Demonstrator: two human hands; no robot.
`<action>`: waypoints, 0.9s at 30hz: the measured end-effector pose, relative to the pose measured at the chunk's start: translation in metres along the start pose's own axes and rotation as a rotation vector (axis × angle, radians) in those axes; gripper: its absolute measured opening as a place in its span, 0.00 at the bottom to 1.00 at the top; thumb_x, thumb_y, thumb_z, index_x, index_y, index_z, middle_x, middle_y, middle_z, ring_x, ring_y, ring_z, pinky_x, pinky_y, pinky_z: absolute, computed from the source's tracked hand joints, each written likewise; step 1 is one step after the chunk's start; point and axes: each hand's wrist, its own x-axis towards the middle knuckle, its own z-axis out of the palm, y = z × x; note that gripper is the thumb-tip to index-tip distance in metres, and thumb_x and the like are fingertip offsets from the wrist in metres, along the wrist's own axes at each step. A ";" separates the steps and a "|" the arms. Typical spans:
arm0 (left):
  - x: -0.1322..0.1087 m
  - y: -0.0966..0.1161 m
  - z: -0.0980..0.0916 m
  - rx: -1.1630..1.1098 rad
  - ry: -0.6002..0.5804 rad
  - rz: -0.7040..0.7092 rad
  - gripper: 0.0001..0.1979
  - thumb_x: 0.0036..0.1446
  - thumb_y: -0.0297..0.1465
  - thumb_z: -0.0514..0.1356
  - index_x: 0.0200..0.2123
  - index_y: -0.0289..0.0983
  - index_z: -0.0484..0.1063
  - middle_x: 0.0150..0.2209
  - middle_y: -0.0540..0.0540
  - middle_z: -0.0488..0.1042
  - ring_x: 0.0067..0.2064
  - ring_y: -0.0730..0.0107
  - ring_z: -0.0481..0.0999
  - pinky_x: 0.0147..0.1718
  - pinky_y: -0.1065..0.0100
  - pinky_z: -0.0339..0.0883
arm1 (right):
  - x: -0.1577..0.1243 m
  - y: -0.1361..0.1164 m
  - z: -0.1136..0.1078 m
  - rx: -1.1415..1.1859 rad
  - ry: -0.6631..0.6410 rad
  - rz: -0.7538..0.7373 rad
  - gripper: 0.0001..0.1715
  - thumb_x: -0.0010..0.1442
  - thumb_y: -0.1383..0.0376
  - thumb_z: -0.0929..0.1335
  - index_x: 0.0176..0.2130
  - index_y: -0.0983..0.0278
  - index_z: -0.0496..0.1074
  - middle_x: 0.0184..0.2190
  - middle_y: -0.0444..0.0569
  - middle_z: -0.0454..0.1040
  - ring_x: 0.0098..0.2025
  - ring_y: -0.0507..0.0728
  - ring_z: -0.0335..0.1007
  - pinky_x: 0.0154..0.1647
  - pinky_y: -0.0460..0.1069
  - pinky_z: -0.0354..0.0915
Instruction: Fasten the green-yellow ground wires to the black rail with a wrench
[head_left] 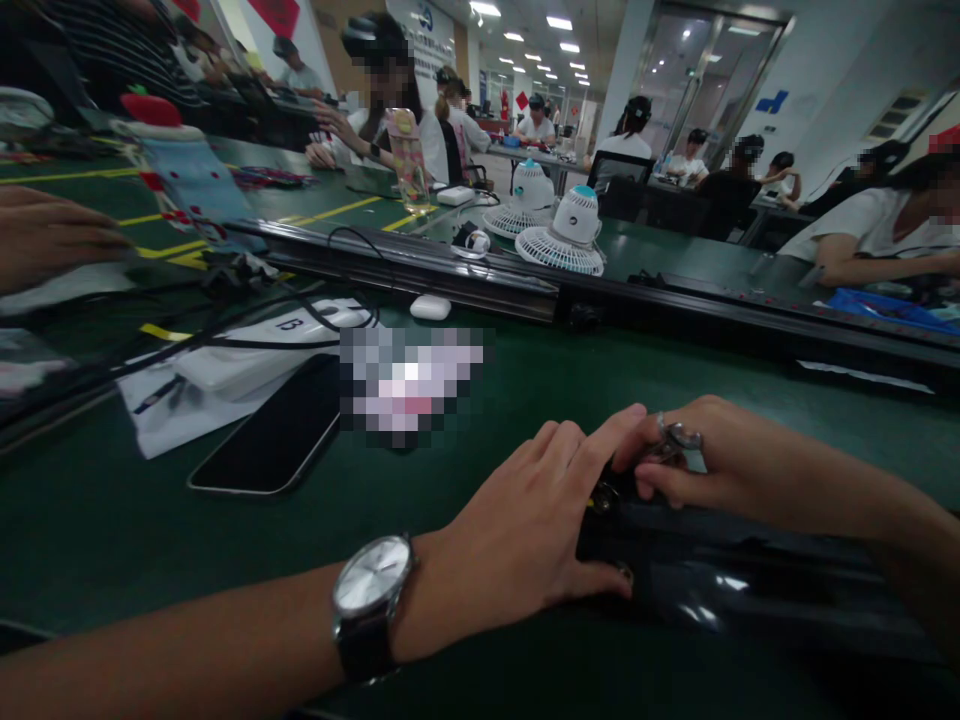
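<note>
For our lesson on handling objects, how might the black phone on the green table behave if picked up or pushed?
The phone seems stiff, given its straight edges. Its smooth face may feel slippery. Lying flat, it would probably slide rather than roll or tip.

Green table (pixel 150 540) with dark phone (pixel 270 430), white oval case (pixel 430 307), white fans (pixel 559 246)

There were two white fans (pixel 574 222) (pixel 531 187), two bottles (pixel 196 178) (pixel 409 168), one phone (pixel 274 425), one silver watch (pixel 373 577) and one glossy black piece (pixel 694 590)
</note>
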 end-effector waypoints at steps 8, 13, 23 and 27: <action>-0.002 -0.002 -0.003 0.016 -0.021 0.021 0.62 0.48 0.34 0.74 0.73 0.45 0.33 0.60 0.40 0.65 0.57 0.51 0.68 0.57 0.50 0.66 | 0.000 0.005 -0.003 0.004 -0.014 0.052 0.12 0.66 0.69 0.66 0.42 0.60 0.79 0.30 0.41 0.80 0.28 0.51 0.75 0.28 0.44 0.66; 0.000 -0.003 -0.006 0.019 -0.041 0.048 0.61 0.49 0.40 0.75 0.73 0.44 0.35 0.58 0.40 0.65 0.55 0.53 0.68 0.55 0.52 0.67 | -0.001 0.005 -0.002 0.012 -0.013 0.052 0.10 0.66 0.70 0.66 0.39 0.60 0.78 0.28 0.39 0.79 0.28 0.50 0.75 0.27 0.44 0.65; 0.002 -0.001 -0.003 0.048 -0.040 0.048 0.65 0.46 0.40 0.76 0.73 0.46 0.33 0.56 0.40 0.66 0.52 0.52 0.68 0.55 0.49 0.67 | -0.001 0.003 0.000 0.002 0.020 0.005 0.10 0.62 0.72 0.68 0.34 0.59 0.77 0.25 0.35 0.77 0.25 0.48 0.70 0.26 0.42 0.62; 0.003 -0.003 -0.008 0.023 -0.057 0.082 0.61 0.49 0.37 0.74 0.73 0.44 0.34 0.57 0.39 0.65 0.53 0.53 0.67 0.54 0.50 0.67 | -0.001 0.004 0.001 -0.011 0.004 0.003 0.10 0.63 0.72 0.68 0.39 0.59 0.79 0.28 0.37 0.79 0.27 0.48 0.73 0.28 0.43 0.64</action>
